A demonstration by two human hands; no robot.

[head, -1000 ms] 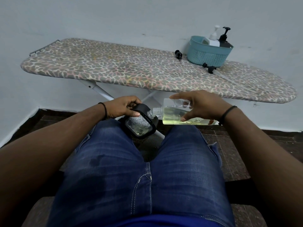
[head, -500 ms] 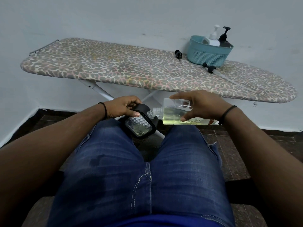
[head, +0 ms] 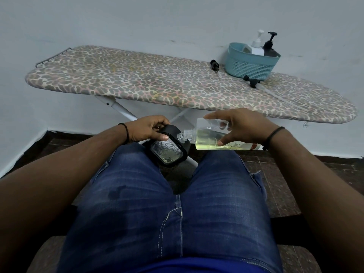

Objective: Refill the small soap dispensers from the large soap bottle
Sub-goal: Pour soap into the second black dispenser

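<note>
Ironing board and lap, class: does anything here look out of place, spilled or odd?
Yes. Two black pump heads lie loose on the ironing board by the teal basket, off their bottles. Dark wet-looking blotches mark the jeans' left thigh, possibly spilled soap. The large soap bottle is held nearly flat over the lap.

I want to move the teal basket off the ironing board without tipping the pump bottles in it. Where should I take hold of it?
Grip the teal basket by its top rim, one hand on each side, fingers hooked over the edge, coming from above. The perforated wall tapers downward, so a side squeeze could slip; the rim is a firm lip. The white pump bottle and black pump bottle stand at the back, so lift level.
</note>
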